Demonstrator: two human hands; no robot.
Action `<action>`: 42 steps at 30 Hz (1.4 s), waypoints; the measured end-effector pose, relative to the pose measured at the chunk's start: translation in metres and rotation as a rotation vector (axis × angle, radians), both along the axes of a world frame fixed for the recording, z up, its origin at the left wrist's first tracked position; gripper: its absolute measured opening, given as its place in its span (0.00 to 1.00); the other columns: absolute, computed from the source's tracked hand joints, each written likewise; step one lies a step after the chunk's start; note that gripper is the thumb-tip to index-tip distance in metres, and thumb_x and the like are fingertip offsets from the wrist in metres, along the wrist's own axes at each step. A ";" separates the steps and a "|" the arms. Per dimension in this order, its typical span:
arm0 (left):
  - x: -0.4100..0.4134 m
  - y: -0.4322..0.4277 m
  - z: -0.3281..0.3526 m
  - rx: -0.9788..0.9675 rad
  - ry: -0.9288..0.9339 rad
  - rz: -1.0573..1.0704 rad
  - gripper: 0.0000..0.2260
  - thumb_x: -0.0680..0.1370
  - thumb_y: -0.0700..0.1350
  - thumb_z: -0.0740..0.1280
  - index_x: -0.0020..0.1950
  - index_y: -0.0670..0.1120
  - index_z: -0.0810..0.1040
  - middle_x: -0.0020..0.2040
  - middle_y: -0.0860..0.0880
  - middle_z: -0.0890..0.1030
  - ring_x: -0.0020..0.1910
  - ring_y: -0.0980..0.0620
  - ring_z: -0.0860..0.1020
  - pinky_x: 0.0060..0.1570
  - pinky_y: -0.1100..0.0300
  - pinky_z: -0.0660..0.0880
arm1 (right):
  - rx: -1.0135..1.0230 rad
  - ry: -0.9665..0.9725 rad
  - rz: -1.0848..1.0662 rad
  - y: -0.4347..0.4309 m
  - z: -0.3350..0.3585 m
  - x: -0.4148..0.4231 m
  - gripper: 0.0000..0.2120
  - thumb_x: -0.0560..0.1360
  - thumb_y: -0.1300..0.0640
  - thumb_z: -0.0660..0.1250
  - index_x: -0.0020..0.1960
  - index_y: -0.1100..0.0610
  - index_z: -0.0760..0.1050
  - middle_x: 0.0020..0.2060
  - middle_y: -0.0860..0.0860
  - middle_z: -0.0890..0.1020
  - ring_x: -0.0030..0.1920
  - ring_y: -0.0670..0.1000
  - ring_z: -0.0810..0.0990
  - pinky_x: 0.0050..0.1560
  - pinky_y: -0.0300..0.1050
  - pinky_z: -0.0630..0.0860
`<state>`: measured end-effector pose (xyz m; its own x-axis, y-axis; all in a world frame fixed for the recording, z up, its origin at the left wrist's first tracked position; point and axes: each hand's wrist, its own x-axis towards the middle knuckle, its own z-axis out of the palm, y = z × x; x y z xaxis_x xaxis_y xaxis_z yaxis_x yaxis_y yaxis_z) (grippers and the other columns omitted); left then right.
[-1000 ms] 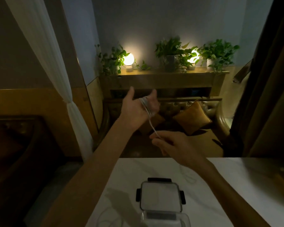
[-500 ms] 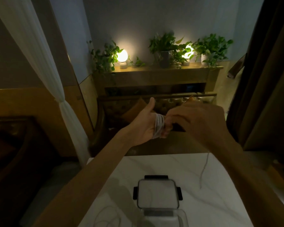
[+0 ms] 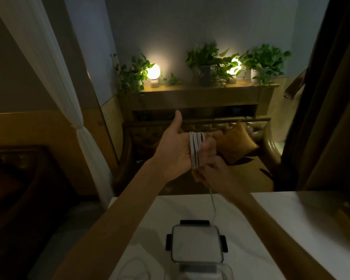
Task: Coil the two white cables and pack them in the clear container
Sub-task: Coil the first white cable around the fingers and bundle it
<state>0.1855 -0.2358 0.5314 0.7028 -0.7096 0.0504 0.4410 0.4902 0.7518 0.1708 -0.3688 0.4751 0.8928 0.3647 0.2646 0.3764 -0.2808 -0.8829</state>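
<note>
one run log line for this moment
step: coiling first cable | left hand: wrapped in white cable | right hand: feeding tail | clear container: open, no cable visible inside

No text, label, brand, number or sign can be read anywhere, though small print may be lost in the dimness.

The table (image 3: 271, 229) lies at 6 o'clock, with the lid (image 3: 197, 246) on it and the container (image 3: 206, 272) just in front. A second cable (image 3: 133, 269) lies at the lid's 8 o'clock. Above the table's far edge, the left hand (image 3: 176, 146) carries the coil (image 3: 196, 150), the right hand (image 3: 214, 170) at its 4 o'clock. 3 plants (image 3: 206, 59) stand on the shelf (image 3: 190, 93) at 12 o'clock.
</note>
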 end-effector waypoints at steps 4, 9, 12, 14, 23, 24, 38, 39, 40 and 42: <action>0.026 0.013 -0.002 -0.162 0.209 0.261 0.37 0.76 0.70 0.46 0.54 0.37 0.75 0.31 0.48 0.72 0.28 0.53 0.71 0.29 0.62 0.69 | -0.148 -0.158 0.069 0.010 -0.027 -0.022 0.08 0.79 0.53 0.61 0.54 0.49 0.78 0.30 0.42 0.78 0.32 0.43 0.77 0.34 0.34 0.74; 0.031 0.015 -0.019 0.234 0.198 0.431 0.39 0.76 0.70 0.46 0.59 0.35 0.73 0.37 0.44 0.77 0.34 0.51 0.75 0.33 0.61 0.75 | -0.471 -0.548 -0.074 -0.015 0.003 -0.030 0.18 0.77 0.46 0.53 0.55 0.51 0.79 0.39 0.47 0.82 0.37 0.45 0.80 0.38 0.44 0.79; 0.010 -0.001 -0.027 0.421 0.151 0.363 0.40 0.77 0.69 0.44 0.69 0.35 0.67 0.64 0.34 0.75 0.56 0.44 0.77 0.60 0.48 0.72 | -0.518 -0.804 -0.285 -0.038 0.040 -0.022 0.17 0.73 0.48 0.56 0.48 0.51 0.82 0.38 0.49 0.84 0.37 0.52 0.83 0.35 0.52 0.80; -0.001 -0.012 -0.026 0.479 0.121 0.341 0.42 0.77 0.69 0.42 0.73 0.35 0.61 0.72 0.31 0.64 0.56 0.46 0.75 0.71 0.46 0.61 | -0.514 -0.980 -0.324 -0.049 0.056 -0.014 0.14 0.72 0.52 0.59 0.45 0.53 0.83 0.35 0.50 0.85 0.34 0.54 0.83 0.32 0.53 0.80; -0.011 -0.026 -0.012 0.327 0.057 0.254 0.37 0.77 0.68 0.42 0.59 0.39 0.75 0.37 0.44 0.83 0.34 0.51 0.82 0.37 0.61 0.78 | -0.348 -1.124 -0.258 -0.062 0.067 0.000 0.09 0.73 0.56 0.60 0.53 0.52 0.70 0.38 0.62 0.84 0.35 0.62 0.82 0.34 0.62 0.80; -0.014 -0.032 -0.014 0.341 0.027 0.218 0.38 0.76 0.69 0.42 0.58 0.40 0.75 0.34 0.45 0.82 0.31 0.51 0.80 0.33 0.63 0.76 | -0.354 -1.039 -0.260 -0.059 0.066 0.006 0.09 0.74 0.54 0.61 0.54 0.50 0.73 0.40 0.57 0.84 0.37 0.58 0.82 0.37 0.59 0.80; -0.033 -0.007 -0.033 0.400 -0.101 -0.082 0.38 0.76 0.71 0.43 0.49 0.38 0.73 0.29 0.45 0.75 0.27 0.51 0.71 0.31 0.61 0.68 | 0.149 0.133 0.141 -0.029 0.004 0.030 0.08 0.77 0.57 0.63 0.44 0.49 0.80 0.43 0.48 0.83 0.45 0.48 0.83 0.45 0.41 0.78; -0.034 -0.007 -0.036 0.405 -0.071 -0.074 0.38 0.76 0.70 0.43 0.49 0.38 0.73 0.29 0.45 0.75 0.27 0.51 0.71 0.31 0.61 0.68 | 0.159 0.111 0.103 -0.030 0.002 0.033 0.08 0.77 0.58 0.64 0.44 0.50 0.80 0.44 0.48 0.83 0.47 0.48 0.83 0.47 0.42 0.77; -0.034 -0.008 -0.038 0.397 -0.049 -0.069 0.38 0.76 0.70 0.43 0.49 0.38 0.74 0.29 0.46 0.74 0.28 0.51 0.71 0.32 0.60 0.68 | 0.159 0.090 0.076 -0.031 0.003 0.034 0.07 0.77 0.59 0.64 0.45 0.51 0.80 0.45 0.48 0.82 0.48 0.47 0.82 0.48 0.41 0.77; -0.035 -0.009 -0.042 0.349 -0.021 -0.054 0.36 0.77 0.70 0.45 0.48 0.38 0.75 0.29 0.46 0.74 0.29 0.51 0.69 0.32 0.59 0.67 | 0.128 0.027 0.064 -0.033 0.007 0.036 0.07 0.76 0.60 0.65 0.44 0.51 0.80 0.44 0.44 0.82 0.47 0.43 0.82 0.45 0.36 0.77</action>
